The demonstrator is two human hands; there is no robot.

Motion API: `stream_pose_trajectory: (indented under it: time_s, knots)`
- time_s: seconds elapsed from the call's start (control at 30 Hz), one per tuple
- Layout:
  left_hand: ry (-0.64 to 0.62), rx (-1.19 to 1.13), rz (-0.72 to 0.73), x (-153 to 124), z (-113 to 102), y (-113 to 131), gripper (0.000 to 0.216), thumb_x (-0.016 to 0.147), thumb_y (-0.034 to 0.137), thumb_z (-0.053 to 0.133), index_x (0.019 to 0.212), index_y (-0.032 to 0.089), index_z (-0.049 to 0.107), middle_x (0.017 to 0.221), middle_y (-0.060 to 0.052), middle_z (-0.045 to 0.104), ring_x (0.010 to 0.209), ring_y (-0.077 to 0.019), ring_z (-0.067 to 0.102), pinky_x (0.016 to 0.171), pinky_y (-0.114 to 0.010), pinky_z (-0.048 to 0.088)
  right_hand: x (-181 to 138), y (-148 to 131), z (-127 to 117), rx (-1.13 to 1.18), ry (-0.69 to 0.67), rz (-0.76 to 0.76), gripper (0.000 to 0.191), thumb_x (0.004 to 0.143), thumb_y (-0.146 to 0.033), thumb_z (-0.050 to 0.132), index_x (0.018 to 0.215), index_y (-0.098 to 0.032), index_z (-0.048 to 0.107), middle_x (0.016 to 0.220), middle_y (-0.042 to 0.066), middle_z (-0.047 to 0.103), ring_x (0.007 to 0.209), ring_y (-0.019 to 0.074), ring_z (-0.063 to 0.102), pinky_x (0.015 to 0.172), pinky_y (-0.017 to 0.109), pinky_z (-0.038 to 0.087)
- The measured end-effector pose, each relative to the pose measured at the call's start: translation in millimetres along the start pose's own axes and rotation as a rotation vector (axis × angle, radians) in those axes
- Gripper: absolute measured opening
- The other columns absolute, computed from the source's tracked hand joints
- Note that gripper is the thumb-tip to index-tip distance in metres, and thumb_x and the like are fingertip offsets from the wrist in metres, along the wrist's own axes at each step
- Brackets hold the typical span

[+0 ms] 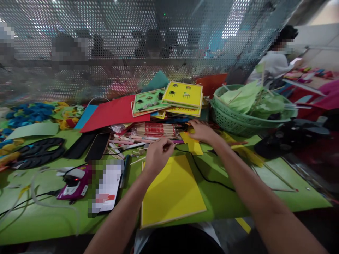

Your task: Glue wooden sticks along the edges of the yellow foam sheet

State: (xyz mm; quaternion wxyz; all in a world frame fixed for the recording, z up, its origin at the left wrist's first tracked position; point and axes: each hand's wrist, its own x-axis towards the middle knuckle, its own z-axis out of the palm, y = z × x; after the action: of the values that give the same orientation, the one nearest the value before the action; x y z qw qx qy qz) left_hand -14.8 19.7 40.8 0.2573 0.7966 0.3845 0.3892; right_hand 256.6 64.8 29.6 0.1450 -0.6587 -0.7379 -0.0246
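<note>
My left hand (158, 152) is closed in a pinch on a thin stick (173, 143) just above the far edge of a yellow board (171, 192) lying on the green table (37, 211). Farther back, my right hand (201, 130) rests palm down with its fingers curled on a small yellow paper piece (194, 145), near a pack of wooden sticks (156, 129). A black cable (203, 176) runs across the table between my forearms.
Red card (113, 112), green and yellow picture boards (182, 94), a green basket (235, 120) of green paper, two phones (97, 146), a purple glue gun (75, 183), black foam shapes (39, 151). Another person (275, 61) sits at the far right behind a perforated screen (132, 42).
</note>
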Motion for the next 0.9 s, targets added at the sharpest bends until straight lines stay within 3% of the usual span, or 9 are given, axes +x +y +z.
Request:
stream_pose_trajectory:
  time_s: [0.17, 0.4, 0.5, 0.63, 0.73, 0.9]
  knots:
    - [0.039, -0.133, -0.045, -0.4, -3.8, 1.4, 0.018, 0.094, 0.029, 0.059, 0.079, 0.02, 0.062, 0.076, 0.0, 0.064, 0.07, -0.014, 0.058, 0.067, -0.025, 0.042, -3.2, -10.5, 4.4, -0.084, -0.013, 0.046, 0.057, 0.073, -0.025, 0.071, 0.127, -0.015, 0.06, 0.128, 0.021, 0.067, 0.113, 0.0364, 0.061, 0.1, 0.048, 0.043]
    - [0.105, -0.285, -0.141, 2.1, -5.7, 2.0, 0.017, 0.09, 0.031, 0.061, 0.078, 0.019, 0.064, 0.072, 0.001, 0.061, 0.066, -0.0126, 0.054, 0.062, -0.024, 0.04, -16.2, -27.6, -14.6, -0.061, 0.062, 0.123, 0.05, 0.079, -0.026, 0.058, 0.126, -0.008, 0.059, 0.125, 0.027, 0.062, 0.116, 0.043, 0.056, 0.099, 0.053, 0.043]
    - [0.128, -0.332, -0.176, 3.7, -6.6, 1.4, 0.02, 0.088, 0.034, 0.063, 0.075, 0.018, 0.063, 0.068, 0.002, 0.059, 0.064, -0.0122, 0.052, 0.061, -0.024, 0.04, -21.6, -32.4, -24.7, 0.02, 0.072, 0.134, 0.053, 0.081, -0.029, 0.055, 0.131, -0.01, 0.056, 0.129, 0.023, 0.062, 0.112, 0.0389, 0.06, 0.096, 0.05, 0.046]
    - [0.16, -0.391, -0.207, 4.5, -7.7, 1.6, 0.023, 0.087, 0.037, 0.065, 0.074, 0.018, 0.063, 0.065, 0.003, 0.057, 0.061, -0.0115, 0.049, 0.06, -0.024, 0.039, -33.0, -46.3, -27.3, 0.41, -0.009, 0.05, 0.05, 0.088, -0.036, 0.052, 0.135, -0.02, 0.054, 0.128, 0.01, 0.068, 0.107, 0.0275, 0.066, 0.094, 0.039, 0.05]
    - [0.187, -0.425, -0.22, 4.4, -7.1, 1.7, 0.022, 0.087, 0.036, 0.064, 0.075, 0.018, 0.064, 0.064, 0.003, 0.056, 0.061, -0.0116, 0.049, 0.059, -0.024, 0.039, -45.1, -63.9, -24.2, 0.799, -0.141, -0.002, 0.049, 0.086, -0.039, 0.058, 0.133, -0.024, 0.058, 0.126, 0.006, 0.07, 0.11, 0.0285, 0.065, 0.097, 0.042, 0.049]
    - [0.207, -0.454, -0.217, 5.2, -6.2, 0.5, 0.015, 0.084, 0.03, 0.061, 0.078, 0.018, 0.065, 0.07, 0.001, 0.063, 0.066, -0.0132, 0.055, 0.063, -0.024, 0.042, -57.1, -89.6, -26.2, 0.955, -0.256, 0.017, 0.053, 0.08, -0.037, 0.063, 0.131, -0.021, 0.06, 0.13, 0.009, 0.069, 0.118, 0.0316, 0.062, 0.103, 0.046, 0.045]
